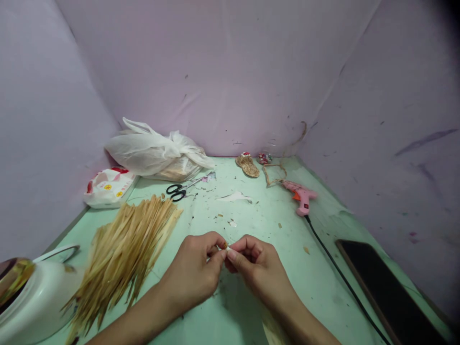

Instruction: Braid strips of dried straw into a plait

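Note:
My left hand and my right hand meet low in the middle of the view, above the pale green tabletop. Thumbs and forefingers of both are pinched together on a tiny white-and-brown piece, mostly covered by the fingertips, so its kind is unclear. Under my right forearm a pale strip, similar to dried husk, partly shows. Left of my left hand lies a fanned bundle of dried, straw-coloured husk strips.
Black-handled scissors, a tied white plastic bag and a tissue pack lie back left. A white pot stands front left. A small woven slipper sits behind. Rightward are a pink glue gun, its cord and a phone.

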`<control>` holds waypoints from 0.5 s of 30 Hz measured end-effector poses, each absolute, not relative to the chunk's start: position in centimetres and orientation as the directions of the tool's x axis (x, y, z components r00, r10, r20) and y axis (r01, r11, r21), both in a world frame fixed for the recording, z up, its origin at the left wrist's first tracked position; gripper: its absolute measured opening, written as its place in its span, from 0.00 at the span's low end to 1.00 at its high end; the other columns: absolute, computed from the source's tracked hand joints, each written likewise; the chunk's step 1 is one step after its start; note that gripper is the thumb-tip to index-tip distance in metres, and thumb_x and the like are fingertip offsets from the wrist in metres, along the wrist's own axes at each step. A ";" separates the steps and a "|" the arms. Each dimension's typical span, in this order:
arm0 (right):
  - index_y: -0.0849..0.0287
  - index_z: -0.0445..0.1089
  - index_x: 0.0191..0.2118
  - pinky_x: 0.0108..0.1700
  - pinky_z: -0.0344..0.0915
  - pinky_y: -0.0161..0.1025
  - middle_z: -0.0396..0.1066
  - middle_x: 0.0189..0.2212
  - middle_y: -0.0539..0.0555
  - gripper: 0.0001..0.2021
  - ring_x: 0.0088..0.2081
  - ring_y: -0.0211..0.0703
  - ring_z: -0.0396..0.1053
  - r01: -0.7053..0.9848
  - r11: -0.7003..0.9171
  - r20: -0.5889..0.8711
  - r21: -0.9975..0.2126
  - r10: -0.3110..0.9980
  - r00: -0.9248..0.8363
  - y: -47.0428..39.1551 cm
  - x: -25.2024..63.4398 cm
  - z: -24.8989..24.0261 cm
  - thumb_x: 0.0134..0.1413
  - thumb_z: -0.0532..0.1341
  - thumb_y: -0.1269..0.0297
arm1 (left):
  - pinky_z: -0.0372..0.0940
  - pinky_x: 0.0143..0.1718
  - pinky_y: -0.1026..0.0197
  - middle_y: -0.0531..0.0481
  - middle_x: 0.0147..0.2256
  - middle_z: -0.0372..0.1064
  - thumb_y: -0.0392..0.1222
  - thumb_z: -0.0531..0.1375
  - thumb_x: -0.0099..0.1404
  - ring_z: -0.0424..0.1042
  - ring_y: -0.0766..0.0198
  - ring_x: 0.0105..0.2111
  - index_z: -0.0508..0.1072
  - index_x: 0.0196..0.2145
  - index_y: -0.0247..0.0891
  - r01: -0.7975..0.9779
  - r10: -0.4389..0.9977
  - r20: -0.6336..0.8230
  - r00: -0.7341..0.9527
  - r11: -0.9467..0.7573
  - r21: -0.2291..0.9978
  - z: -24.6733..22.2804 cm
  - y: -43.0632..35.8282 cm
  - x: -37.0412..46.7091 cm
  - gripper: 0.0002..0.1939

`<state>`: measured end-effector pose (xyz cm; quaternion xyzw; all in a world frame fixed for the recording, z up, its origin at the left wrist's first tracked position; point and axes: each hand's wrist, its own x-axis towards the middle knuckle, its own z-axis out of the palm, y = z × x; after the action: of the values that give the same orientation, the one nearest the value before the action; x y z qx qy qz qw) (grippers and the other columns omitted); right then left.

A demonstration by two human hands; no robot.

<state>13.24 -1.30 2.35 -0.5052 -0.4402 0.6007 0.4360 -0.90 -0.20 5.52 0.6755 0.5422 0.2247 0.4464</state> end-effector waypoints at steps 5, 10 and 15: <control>0.62 0.69 0.25 0.28 0.60 0.33 0.70 0.21 0.50 0.09 0.24 0.35 0.64 -0.005 -0.257 -0.254 -0.967 0.961 -0.112 -1.6 13.1 3.0 0.37 0.66 0.63 | 0.53 0.23 0.65 0.54 0.19 0.65 0.38 0.51 0.57 0.61 0.67 0.20 0.68 0.27 0.37 0.628 0.956 -0.082 0.281 -0.118 0.769 5.4 -1.2 -0.9 0.07; 0.62 0.66 0.21 0.25 0.58 0.33 0.66 0.16 0.48 0.08 0.21 0.34 0.61 -0.044 -0.305 -0.297 -0.951 0.945 -0.136 -1.5 13.3 3.2 0.38 0.64 0.64 | 0.53 0.25 0.67 0.55 0.21 0.63 0.36 0.48 0.60 0.61 0.68 0.22 0.66 0.28 0.38 0.573 0.904 -0.089 0.417 -0.185 0.799 6.0 -1.0 -1.2 0.08; 0.61 0.65 0.21 0.25 0.57 0.33 0.65 0.17 0.48 0.08 0.21 0.34 0.60 0.044 -0.206 -0.209 -0.977 0.977 -0.051 -1.7 13.2 2.8 0.43 0.62 0.63 | 0.52 0.23 0.67 0.57 0.19 0.60 0.37 0.49 0.60 0.58 0.68 0.20 0.65 0.32 0.39 0.601 0.916 -0.142 0.376 -0.125 0.790 5.8 -0.7 -1.2 0.07</control>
<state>13.18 -1.66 2.84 -0.5450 -0.4684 0.5534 0.4212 -1.19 -0.70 5.80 0.7243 0.5234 0.1946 0.4045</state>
